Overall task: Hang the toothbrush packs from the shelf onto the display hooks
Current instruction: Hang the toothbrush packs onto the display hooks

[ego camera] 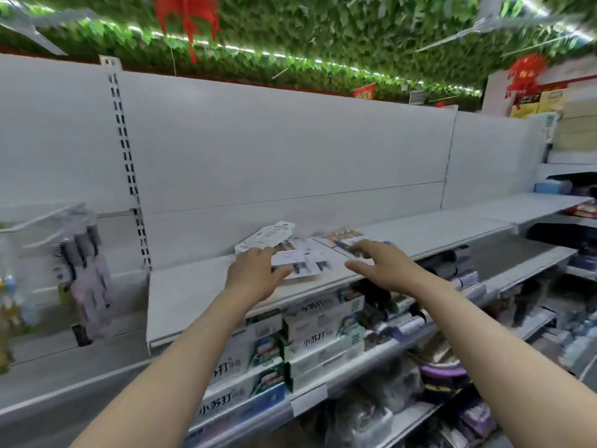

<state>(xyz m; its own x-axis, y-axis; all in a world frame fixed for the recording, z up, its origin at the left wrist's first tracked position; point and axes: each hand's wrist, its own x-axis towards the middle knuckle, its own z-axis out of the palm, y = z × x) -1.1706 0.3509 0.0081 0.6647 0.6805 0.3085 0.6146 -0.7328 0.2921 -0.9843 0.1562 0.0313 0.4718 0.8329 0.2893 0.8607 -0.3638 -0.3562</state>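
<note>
Several white toothbrush packs [303,257] lie in a loose pile on the white shelf [200,292] in front of me. My left hand [253,270] rests on the left side of the pile, fingers over a pack and thumb at its front edge. My right hand [371,260] hovers spread over the pile's right side, fingers near a pack with a blue brush [347,245]. At the far left, display hooks [42,218] stick out from the back panel, with toothbrush packs [85,273] hanging from them. The picture is motion-blurred.
Below the shelf, boxes of toothpaste [310,331] fill the lower tier. A slotted upright [129,169] divides the back panel. More goods fill the shelves [549,202] at the right. Green leaf decoration covers the ceiling.
</note>
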